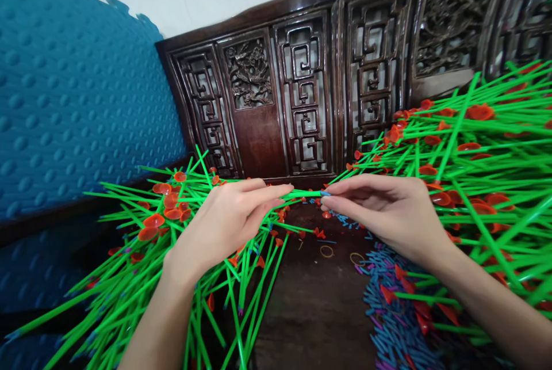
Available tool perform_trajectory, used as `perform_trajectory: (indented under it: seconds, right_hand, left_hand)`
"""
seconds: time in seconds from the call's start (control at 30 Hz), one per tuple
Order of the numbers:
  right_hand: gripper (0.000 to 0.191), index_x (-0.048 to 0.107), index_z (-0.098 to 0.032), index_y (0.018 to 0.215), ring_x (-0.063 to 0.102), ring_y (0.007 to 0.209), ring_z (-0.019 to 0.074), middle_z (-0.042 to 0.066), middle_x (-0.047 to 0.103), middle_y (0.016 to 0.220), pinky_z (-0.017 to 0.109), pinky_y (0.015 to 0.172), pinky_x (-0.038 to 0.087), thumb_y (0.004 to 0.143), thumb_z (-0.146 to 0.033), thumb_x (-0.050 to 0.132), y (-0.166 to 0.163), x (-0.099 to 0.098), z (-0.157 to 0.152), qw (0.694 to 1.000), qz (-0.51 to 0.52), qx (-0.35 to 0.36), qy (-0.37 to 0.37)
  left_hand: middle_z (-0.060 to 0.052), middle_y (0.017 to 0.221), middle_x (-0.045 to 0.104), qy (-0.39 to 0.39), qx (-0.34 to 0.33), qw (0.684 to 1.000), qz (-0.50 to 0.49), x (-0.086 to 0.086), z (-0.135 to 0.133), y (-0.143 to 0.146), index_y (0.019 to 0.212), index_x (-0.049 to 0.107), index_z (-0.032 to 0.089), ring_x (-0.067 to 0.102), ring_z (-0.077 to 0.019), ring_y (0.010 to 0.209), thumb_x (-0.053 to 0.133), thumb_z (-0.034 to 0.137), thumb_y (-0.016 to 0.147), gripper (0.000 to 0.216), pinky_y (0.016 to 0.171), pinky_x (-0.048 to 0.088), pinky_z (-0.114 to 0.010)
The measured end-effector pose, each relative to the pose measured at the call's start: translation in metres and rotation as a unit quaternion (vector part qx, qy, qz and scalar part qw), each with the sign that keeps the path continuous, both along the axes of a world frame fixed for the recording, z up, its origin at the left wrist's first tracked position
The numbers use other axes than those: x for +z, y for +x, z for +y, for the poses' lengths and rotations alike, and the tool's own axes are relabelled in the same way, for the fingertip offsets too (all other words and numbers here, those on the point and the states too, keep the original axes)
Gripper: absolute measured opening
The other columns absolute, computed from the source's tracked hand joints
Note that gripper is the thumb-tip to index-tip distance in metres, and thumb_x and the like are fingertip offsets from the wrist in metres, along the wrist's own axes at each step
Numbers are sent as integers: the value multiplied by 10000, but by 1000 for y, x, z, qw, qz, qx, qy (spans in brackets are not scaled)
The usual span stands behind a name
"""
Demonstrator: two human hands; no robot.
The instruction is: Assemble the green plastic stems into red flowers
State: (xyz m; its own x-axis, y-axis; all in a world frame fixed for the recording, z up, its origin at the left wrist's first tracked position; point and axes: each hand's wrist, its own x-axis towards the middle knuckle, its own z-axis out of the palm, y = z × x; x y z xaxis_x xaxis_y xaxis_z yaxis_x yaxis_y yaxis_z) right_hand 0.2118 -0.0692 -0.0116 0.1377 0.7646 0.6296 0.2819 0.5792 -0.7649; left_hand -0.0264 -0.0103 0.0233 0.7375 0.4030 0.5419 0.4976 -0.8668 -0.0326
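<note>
Stick [307, 193] between both hands' fingertips

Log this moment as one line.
left hand: holds green stick | right hand: pinches blue cap at its tip | piles both sides

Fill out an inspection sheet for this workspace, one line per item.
Surface: dark wooden seat, bare strip down the middle.
Job's things: one green stick held level between both hands, a small blue tip at its right end.
Clutter: heap of green sticks with red cups on the left; a larger heap on the right; pile of blue tips lower right; two rubber bands on the seat.
Grippers: left hand pinches the stick; right hand pinches the blue tip.
Cables: nothing seen.
Surroundings: carved dark wooden backrest; blue foam mat on the left; white wall above.
</note>
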Motion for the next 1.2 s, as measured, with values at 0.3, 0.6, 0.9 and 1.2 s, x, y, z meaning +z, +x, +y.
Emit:
perform_trajectory:
  seconds: [0.3, 0.6, 0.9, 1.2]
  right_hand:
    - [104, 778, -239, 773, 724, 662, 189, 18, 781, 774, 323, 665, 629, 739, -335, 798, 0, 0, -3, 998, -40, -38, 27]
    - [59, 797, -324, 788, 761, 746, 221, -27, 791, 812, 348, 732, 646, 755, -276, 797, 1, 1, -5, 993, -92, -31, 64]
    - [74, 799, -267, 753, 721, 620, 194, 7, 782, 739, 297, 576, 590, 723, -333, 813, -3, 1, -4, 994, -106, -8, 0]
    - [166, 688, -181, 892, 600, 664, 113, -29, 649, 731, 240, 617, 496, 775, -285, 746, -12, -31, 7, 936, -123, 233, -233]
  left_hand:
    - [-10, 1126, 737, 7, 2, 1000, -2, 2, -1, 2, 1292, 638, 273, 706, -157, 943, 515, 231, 998, 321, 848, 555, -297]
    - [-16, 999, 719, 18, -12, 999, 31, 3, -2, 0, 1310, 624, 289, 687, -138, 842, 526, 141, 969, 384, 751, 538, -254]
    - [-7, 921, 691, 81, 6, 993, 84, 3, 1, -2, 1274, 641, 273, 626, -137, 763, 511, 63, 942, 414, 706, 513, -268]
    - [-49, 1252, 580, 342, 63, 925, -155, 7, -12, 4, 1099, 704, 345, 505, -296, 1170, 684, 161, 875, 291, 968, 457, -543]
